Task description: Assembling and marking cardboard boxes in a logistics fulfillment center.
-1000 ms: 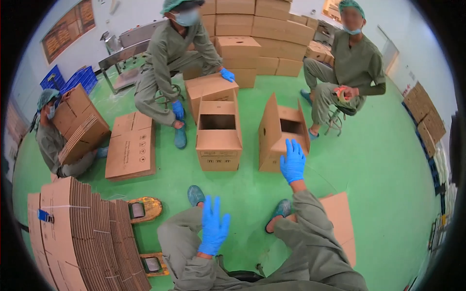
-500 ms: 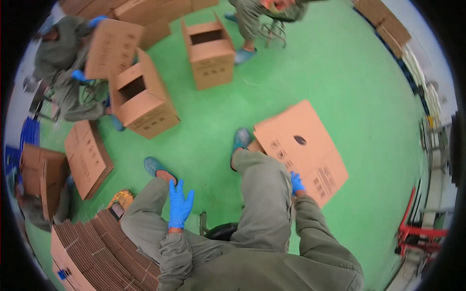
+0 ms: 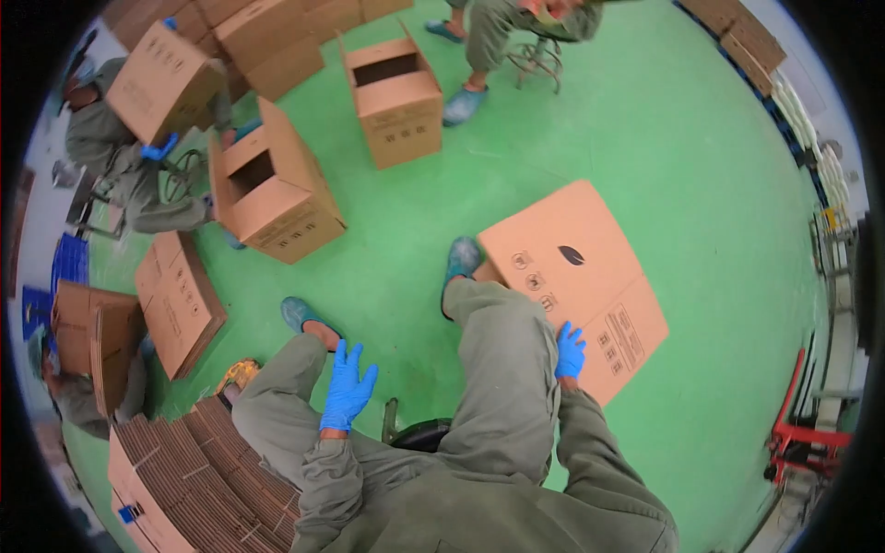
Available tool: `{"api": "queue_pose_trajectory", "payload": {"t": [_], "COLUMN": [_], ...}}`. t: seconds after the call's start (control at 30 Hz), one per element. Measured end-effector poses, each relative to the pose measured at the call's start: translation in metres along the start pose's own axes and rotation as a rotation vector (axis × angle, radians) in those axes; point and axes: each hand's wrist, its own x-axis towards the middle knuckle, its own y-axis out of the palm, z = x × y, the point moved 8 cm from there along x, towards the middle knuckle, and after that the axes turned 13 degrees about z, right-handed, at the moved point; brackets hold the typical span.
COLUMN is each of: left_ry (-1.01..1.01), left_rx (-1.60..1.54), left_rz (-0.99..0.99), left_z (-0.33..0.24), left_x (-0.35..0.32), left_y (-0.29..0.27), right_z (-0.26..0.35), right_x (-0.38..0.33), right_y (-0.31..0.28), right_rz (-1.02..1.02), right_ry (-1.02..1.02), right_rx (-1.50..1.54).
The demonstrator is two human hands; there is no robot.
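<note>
From my remote seat, I am viewing the wearer's two blue-gloved hands through the head camera. The left hand point(image 3: 348, 387) is hovering beside the wearer's left knee, its fingers loosely spread and holding nothing. The right hand point(image 3: 570, 352) is resting at the near left edge of a flat brown cardboard carton point(image 3: 599, 249) with a dark leaf-shaped mark; its fingers are extending over that edge, and I cannot tell whether they are gripping it. The carton is lying beyond the wearer's right knee, to the right, above the smooth green floor point(image 3: 728, 230).

Farther ahead, two open-topped brown cardboard boxes are standing on the floor, one at the upper middle point(image 3: 401, 134) and one nearer, to its left point(image 3: 300, 221). At the upper left, a co-worker in grey-green clothing point(image 3: 97, 120) is holding a brown cardboard box point(image 3: 152, 83), a blue-gloved hand showing at its lower edge. Below, a low pile of folded brown cartons point(image 3: 180, 304) is lying on the floor, and a tall bundle of flattened brown cardboard point(image 3: 189, 475) is filling the lower left corner.
</note>
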Motion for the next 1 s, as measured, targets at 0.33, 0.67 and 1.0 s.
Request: {"api": "queue_pose_trajectory", "payload": {"t": [0.33,0.67,1.0], "left_ry": [0.124,0.567,0.874], "left_rx": [-0.576,-0.509,-0.686], "left_rz": [0.165,-0.522,-0.401], "left_z": [-0.057,-0.146,-0.157], "left_x": [0.006,-0.007,-0.140], "left_y": [-0.007,-0.185,-0.242], "right_z": [-0.051,0.010,0.218], "right_x": [-0.144,-0.256,-0.071], "right_y": [-0.337,-0.464,-0.372], "right_rz": [-0.572,-0.773,-0.299], "right_ry": [-0.586,-1.191,-1.149], "right_rx": [0.712,1.311,1.132]}}
